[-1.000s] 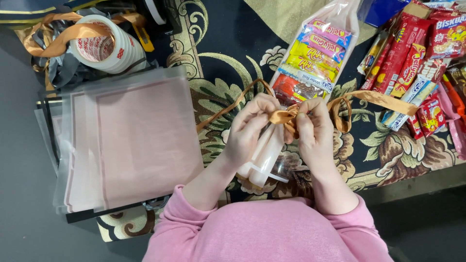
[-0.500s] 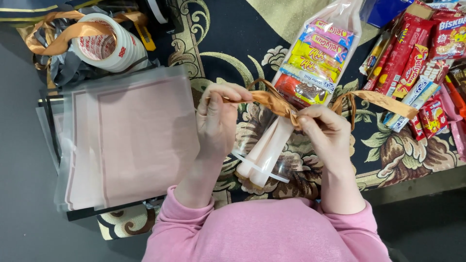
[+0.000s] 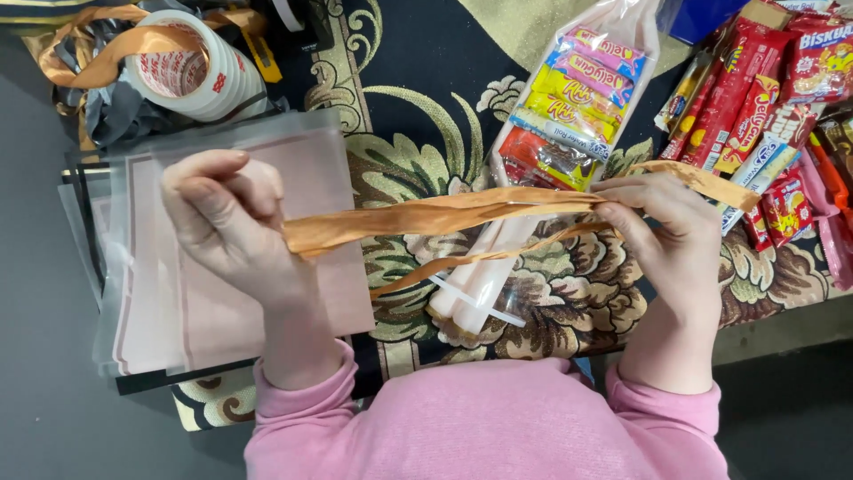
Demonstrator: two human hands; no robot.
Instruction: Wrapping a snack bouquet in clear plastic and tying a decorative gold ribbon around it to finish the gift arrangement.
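1. Head view: left hand (image 3: 229, 218) fisted around one end of a crinkled copper-orange ribbon (image 3: 444, 215); fingers curled shut on it, ribbon end hidden inside the fist.
2. Right hand (image 3: 662, 222) pinches the same ribbon's other part between thumb and fingertips; a short tail pokes out past it toward the snack pile, tip partly lost against the wrappers.
3. Ribbon stretched taut between the two hands, above the table; a thinner strand hangs lower, running down toward the bag neck.
4. Clear cellophane bag filled with colourful snack packets (image 3: 569, 116) lies under the ribbon on the dark floral-patterned table cover (image 3: 418, 53); its gathered neck points at the person. Where the ribbon wraps the neck is hard to make out.
5. Stack of clear plastic bags with pale pink inserts (image 3: 142, 302) sits below the left hand, partly covered by it and the wrist.
6. White tape roll (image 3: 191, 71) top left, with more orange ribbon looped over it, cut off by the frame edge.
7. Loose red and mixed snack packets (image 3: 773, 98) at right, cropped by the edge.
8. Pink sleeves at bottom.
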